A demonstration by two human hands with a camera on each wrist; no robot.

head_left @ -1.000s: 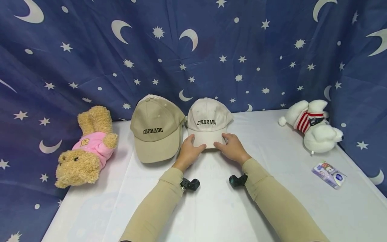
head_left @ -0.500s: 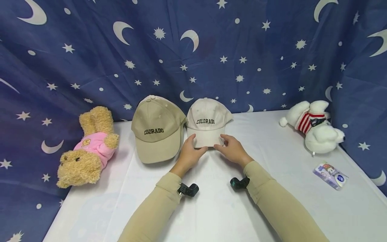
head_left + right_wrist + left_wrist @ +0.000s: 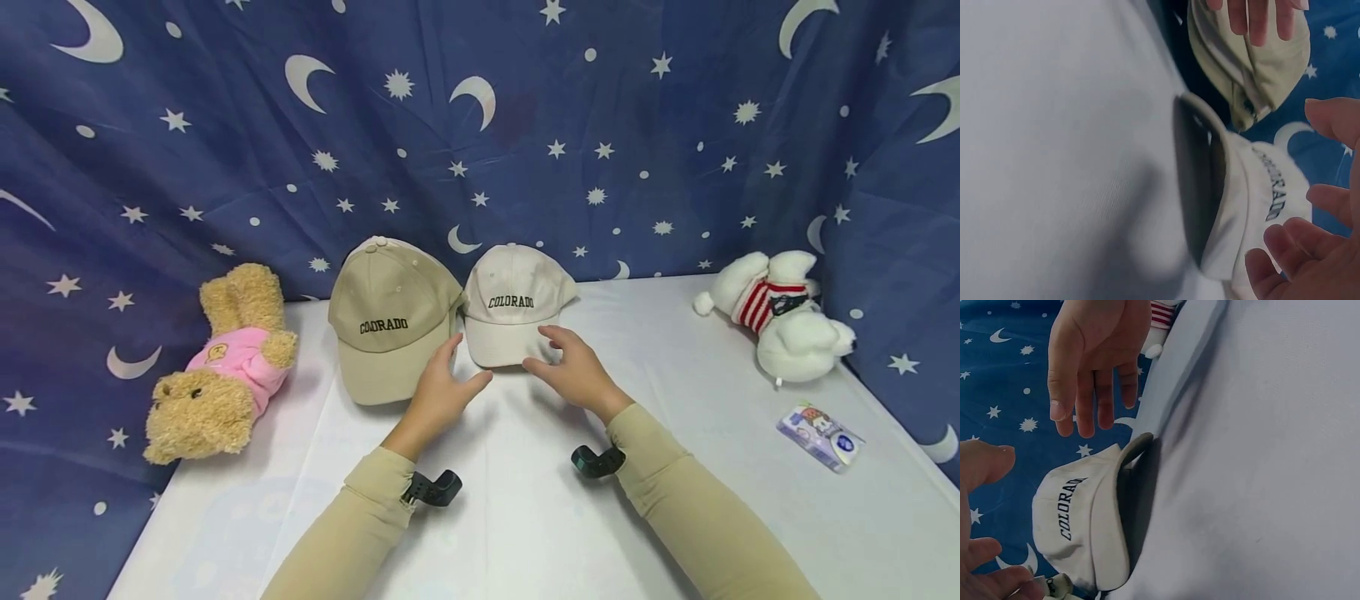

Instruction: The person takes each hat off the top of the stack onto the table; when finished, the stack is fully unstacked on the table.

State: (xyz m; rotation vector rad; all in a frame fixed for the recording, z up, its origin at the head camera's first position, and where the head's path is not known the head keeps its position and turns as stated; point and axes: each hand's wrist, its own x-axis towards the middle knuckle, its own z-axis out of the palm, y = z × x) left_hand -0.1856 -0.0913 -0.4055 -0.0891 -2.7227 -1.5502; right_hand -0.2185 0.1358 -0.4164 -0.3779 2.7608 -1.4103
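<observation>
A cream cap [image 3: 512, 300] lettered COLORADO sits upright at the back of the table, brim toward me. Beside it on the left is a larger khaki cap [image 3: 390, 308] with the same word, and pale fabric shows behind its crown. My left hand [image 3: 437, 392], fingers spread, overlaps the right edge of the khaki brim in the head view and holds nothing. My right hand [image 3: 573, 371] is just in front of the cream brim's right corner, thumb and fingers apart. In the right wrist view the cream cap [image 3: 1254, 187] stands clear of the fingers' grip.
A tan teddy bear [image 3: 217, 375] in a pink shirt lies on the left. On the right lie a white plush bear [image 3: 780, 317] in red stripes and a small purple packet [image 3: 821, 435]. A dark blue curtain [image 3: 517, 125] with moons and stars rises behind the white table [image 3: 510, 517].
Both hands have let go of the cream cap's brim. The left hand has drawn back to the left, and the right has opened slightly away from the brim. The cap stays in place.
</observation>
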